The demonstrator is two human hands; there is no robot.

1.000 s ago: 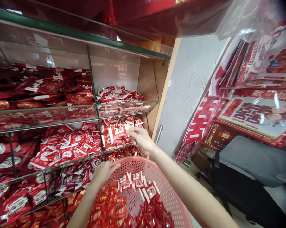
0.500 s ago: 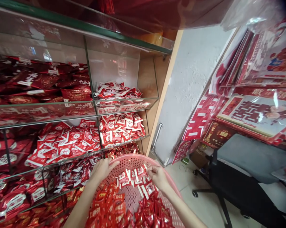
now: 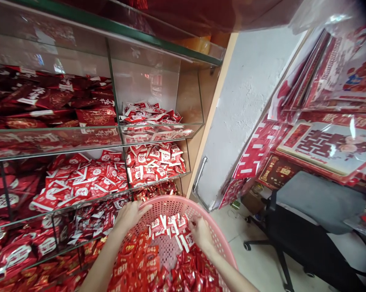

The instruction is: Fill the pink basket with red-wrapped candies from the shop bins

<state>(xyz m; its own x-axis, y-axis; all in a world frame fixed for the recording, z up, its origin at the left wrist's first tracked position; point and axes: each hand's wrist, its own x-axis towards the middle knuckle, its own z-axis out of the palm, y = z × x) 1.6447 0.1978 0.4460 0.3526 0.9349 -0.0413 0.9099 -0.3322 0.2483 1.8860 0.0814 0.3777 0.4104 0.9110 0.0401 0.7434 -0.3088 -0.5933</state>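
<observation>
A pink perforated plastic basket (image 3: 215, 225) is below me, tilted so its inside shows. My left hand (image 3: 130, 217) is closed on the basket's far left rim, thumb lying along the edge. Inside, red-and-white candy packets (image 3: 170, 225) are gathered towards the far side. Orange-red packets (image 3: 137, 259) fill the near left, and shiny dark red wrapped candies (image 3: 195, 269) the near right. My right hand (image 3: 201, 233) is inside the basket, at the right edge of the red-and-white packets. Its fingers are curled together; whatever they pinch is hidden.
Glass-fronted shelves with red packets (image 3: 88, 176) rise ahead and to the left. Similar red-and-white packets (image 3: 155, 160) fill a compartment just beyond the basket. A black and grey office chair (image 3: 307, 235) stands to the right, below red printed decorations (image 3: 328, 142) by the wall.
My right hand has shifted slightly down in the basket, staying against the red-and-white packets. My left hand keeps its hold on the rim. The view has tilted a little.
</observation>
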